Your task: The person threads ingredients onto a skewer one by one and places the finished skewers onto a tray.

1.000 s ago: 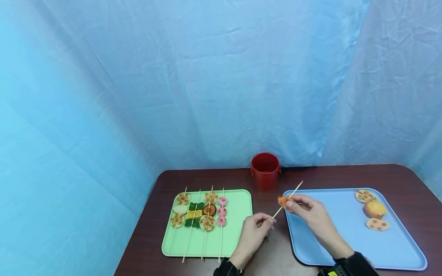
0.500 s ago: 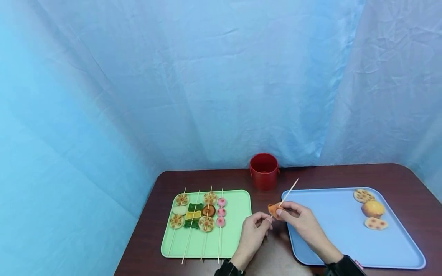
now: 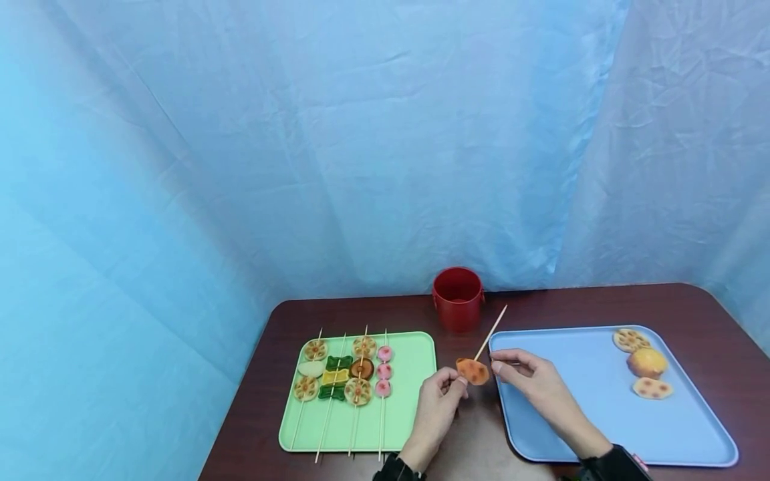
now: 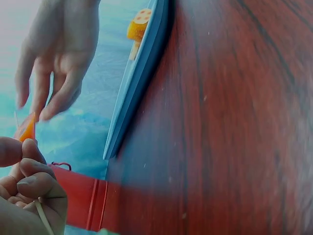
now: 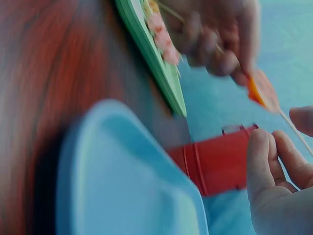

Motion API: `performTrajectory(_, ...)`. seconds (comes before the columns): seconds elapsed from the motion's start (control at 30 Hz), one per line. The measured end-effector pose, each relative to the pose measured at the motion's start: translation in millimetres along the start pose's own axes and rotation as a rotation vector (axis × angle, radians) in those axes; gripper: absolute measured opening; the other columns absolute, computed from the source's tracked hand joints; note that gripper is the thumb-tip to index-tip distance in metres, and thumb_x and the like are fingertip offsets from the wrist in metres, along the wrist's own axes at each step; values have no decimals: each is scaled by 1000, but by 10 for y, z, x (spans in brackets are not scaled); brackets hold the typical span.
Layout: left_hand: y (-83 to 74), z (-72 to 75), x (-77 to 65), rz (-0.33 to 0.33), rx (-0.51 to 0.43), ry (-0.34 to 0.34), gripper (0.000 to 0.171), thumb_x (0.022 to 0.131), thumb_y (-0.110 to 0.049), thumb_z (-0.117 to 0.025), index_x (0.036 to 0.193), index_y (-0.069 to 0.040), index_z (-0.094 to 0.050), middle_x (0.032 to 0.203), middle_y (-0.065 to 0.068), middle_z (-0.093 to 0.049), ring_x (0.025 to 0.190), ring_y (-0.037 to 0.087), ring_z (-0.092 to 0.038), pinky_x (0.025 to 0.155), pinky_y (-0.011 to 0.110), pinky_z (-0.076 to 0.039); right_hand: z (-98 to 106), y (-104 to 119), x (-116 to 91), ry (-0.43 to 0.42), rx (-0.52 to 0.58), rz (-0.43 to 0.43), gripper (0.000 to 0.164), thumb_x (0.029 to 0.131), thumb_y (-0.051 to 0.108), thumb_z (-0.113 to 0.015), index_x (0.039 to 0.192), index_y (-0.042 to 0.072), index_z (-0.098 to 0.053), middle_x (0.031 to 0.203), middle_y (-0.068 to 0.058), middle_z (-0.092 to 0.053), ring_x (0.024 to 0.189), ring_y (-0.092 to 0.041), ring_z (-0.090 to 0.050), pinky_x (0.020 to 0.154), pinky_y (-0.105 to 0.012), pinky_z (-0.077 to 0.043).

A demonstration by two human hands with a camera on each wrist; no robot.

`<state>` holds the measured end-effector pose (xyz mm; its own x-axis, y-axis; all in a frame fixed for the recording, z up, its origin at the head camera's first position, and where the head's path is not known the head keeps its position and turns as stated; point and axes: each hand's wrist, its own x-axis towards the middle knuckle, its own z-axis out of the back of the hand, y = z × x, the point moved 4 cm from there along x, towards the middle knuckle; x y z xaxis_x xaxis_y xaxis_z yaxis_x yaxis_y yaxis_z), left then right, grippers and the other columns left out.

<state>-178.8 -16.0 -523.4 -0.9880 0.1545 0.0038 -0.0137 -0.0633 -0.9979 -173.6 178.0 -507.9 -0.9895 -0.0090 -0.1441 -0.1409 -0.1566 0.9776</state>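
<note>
In the head view my left hand (image 3: 434,409) pinches a thin wooden skewer (image 3: 492,330) that slants up to the right. An orange-brown spotted slice (image 3: 473,371) is threaded on it, right at the left fingertips. The left wrist view shows the skewer's lower end coming out below the curled fingers (image 4: 39,183). My right hand (image 3: 544,386) hovers over the blue tray's left edge, thumb and fingers apart, just right of the slice. Seen from the right wrist, the skewer (image 5: 293,128) runs up past the parted right fingers (image 5: 261,159).
A green tray (image 3: 415,394) at left bears several loaded skewers (image 3: 335,377). The blue tray (image 3: 577,401) at right holds a lotus root slice (image 3: 631,340), a rounded yellow-brown piece (image 3: 647,363) and a spotted slice (image 3: 652,388). A red bucket (image 3: 458,310) stands at the table's back.
The orange-brown slice has slid down the skewer to my left fingers. My right hand followed it leftward, then let go and drew back to the right.
</note>
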Motion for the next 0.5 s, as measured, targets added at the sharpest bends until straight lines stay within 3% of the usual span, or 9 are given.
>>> performTrajectory(0.17,22,64,24,-4,-22,-8,16,96,-5,-63,89,10,-65,71,10,-64,51,3,-43,48,17,-35,367,-38,-23,-69,-140,1,55,102,41,-65,137,-2,-62,128,-20,-68,106,-18,-71,88,-31,-57)
performTrajectory(0.43,48,173,46,28,-19,-22,17,96,-5,-64,91,11,-65,71,4,-62,54,4,-45,52,17,-37,1011,-141,-101,-137,-381,20,61,103,47,-61,138,-2,-60,127,-23,-68,96,1,-67,78,-26,-58)
performTrajectory(0.5,57,196,51,39,-13,-27,17,96,-6,-64,90,10,-66,70,2,-61,55,4,-45,52,16,-36,1156,-165,-126,-162,-458,30,59,103,47,-61,136,-2,-62,125,-22,-69,95,-1,-67,73,-24,-57)
